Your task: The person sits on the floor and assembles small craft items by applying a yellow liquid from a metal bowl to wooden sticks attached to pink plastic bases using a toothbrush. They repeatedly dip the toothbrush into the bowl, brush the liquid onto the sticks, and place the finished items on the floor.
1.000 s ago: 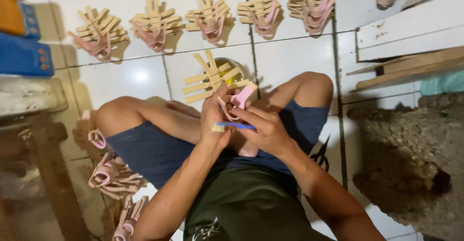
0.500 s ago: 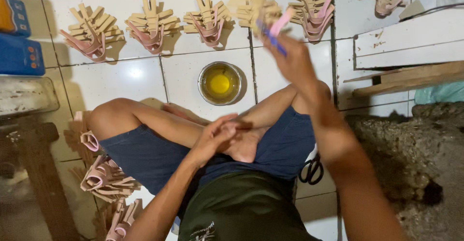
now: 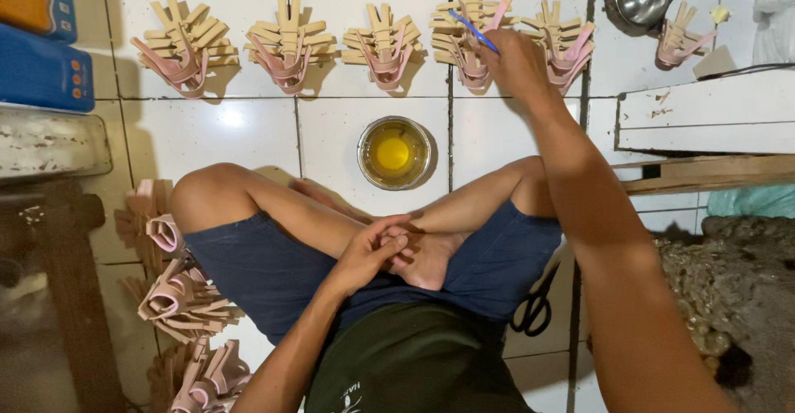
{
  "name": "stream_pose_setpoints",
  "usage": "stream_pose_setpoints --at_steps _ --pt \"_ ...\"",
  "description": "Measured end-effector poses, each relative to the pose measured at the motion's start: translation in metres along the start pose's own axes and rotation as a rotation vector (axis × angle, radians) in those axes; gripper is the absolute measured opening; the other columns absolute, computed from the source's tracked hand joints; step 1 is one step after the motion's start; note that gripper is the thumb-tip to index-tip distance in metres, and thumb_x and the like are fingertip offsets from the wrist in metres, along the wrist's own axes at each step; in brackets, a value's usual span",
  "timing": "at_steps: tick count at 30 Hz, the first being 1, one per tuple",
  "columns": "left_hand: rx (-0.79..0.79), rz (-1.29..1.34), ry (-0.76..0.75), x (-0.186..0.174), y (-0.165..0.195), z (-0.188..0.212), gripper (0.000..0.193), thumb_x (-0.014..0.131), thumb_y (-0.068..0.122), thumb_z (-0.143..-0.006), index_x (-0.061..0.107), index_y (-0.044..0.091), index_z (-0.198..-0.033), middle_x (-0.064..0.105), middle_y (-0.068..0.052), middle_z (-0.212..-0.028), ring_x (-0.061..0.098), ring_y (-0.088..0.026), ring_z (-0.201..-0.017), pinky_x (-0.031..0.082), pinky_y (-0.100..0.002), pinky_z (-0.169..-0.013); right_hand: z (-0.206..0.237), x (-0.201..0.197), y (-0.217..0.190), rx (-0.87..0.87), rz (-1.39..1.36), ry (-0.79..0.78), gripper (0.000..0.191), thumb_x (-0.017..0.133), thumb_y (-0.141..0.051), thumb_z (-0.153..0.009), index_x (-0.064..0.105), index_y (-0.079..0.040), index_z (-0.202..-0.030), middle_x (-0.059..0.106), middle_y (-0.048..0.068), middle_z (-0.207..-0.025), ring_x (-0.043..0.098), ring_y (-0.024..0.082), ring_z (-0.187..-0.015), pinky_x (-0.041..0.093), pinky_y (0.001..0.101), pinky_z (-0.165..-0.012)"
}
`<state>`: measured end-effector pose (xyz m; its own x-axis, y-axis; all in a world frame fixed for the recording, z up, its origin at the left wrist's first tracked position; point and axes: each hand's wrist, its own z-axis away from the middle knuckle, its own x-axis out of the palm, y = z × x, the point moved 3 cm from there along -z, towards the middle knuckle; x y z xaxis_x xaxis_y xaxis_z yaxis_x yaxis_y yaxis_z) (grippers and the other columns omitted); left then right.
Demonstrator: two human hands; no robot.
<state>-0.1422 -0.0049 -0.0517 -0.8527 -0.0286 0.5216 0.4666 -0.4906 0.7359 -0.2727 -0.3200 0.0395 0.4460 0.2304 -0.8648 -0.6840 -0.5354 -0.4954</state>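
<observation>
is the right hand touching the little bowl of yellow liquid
Apart. The head view shows the right hand up at the row of stick pieces, holding a blue tool, with bare tile between it and the bowl.

Head camera, looking steeply down, close over lap

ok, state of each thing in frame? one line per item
Right hand: stretched forward, gripping a thin blue stick over the row.
Left hand: empty, resting on the crossed legs.
Small round metal bowl: upright, holds yellow liquid.
Pink-and-tan wooden stick assemblies, far row: lying side by side on the white tiles.
Same assemblies, left pile: heaped beside the thigh.
Black scissors: lying on the floor, partly hidden.
</observation>
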Motion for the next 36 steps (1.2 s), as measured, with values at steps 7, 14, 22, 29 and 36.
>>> stream_pose_setpoints --at_steps 7,14,22,29,36 --pt "-0.055 -0.014 0.017 -0.006 -0.009 -0.003 0.046 0.062 0.015 -0.100 0.054 0.003 -0.144 0.068 -0.008 -0.107 0.071 -0.016 -0.090 0.061 -0.029 -0.076 0.012 0.004 0.009 0.118 -0.035 -0.057 0.022 0.069 -0.023 -0.104 0.074 -0.002 -0.105 0.068 0.021 -0.086 0.065 0.036 -0.077 0.048 0.0469 -0.070" --pt "0.080 -0.008 -0.017 -0.012 -0.016 0.006 0.045 0.063 0.013 -0.103 0.054 0.002 -0.146 0.069 -0.007 -0.109 0.068 -0.014 -0.090 0.058 -0.027 -0.075 0.047 0.031 0.031 0.044 -0.322 0.333 0.026 0.069 -0.009 -0.104 0.069 0.002 -0.127 0.071 0.014 -0.105 0.066 0.020 -0.092 0.052 0.0333 -0.081" --pt "0.260 -0.150 0.504 -0.106 0.026 0.142 0.036 0.062 0.018 -0.103 0.064 0.006 -0.136 0.074 -0.003 -0.107 0.067 -0.009 -0.080 0.057 -0.024 -0.069 0.136 0.116 -0.009 0.257 -0.588 0.307 0.017 0.065 -0.010 -0.115 0.074 0.005 -0.114 0.063 0.000 -0.081 0.056 0.008 -0.072 0.046 0.0254 -0.065" --pt "0.405 -0.290 1.255 -0.171 0.053 0.289 0.025 0.068 0.016 -0.101 0.073 0.005 -0.122 0.074 -0.002 -0.090 0.062 -0.005 -0.072 0.048 -0.021 -0.061 0.156 0.146 -0.040 0.096 -0.618 0.223 0.027 0.053 0.001 -0.107 0.075 0.010 -0.120 0.070 0.006 -0.092 0.061 0.012 -0.082 0.050 0.0262 -0.074" --pt "0.351 -0.481 1.471 -0.183 0.048 0.315 0.026 0.068 0.018 -0.098 0.073 0.001 -0.117 0.077 -0.008 -0.094 0.069 -0.013 -0.080 0.054 -0.029 -0.071 0.155 0.146 -0.048 0.139 -0.578 0.225 0.016 0.063 -0.006 -0.113 0.072 0.007 -0.108 0.063 0.004 -0.079 0.056 0.011 -0.072 0.043 0.0274 -0.065"
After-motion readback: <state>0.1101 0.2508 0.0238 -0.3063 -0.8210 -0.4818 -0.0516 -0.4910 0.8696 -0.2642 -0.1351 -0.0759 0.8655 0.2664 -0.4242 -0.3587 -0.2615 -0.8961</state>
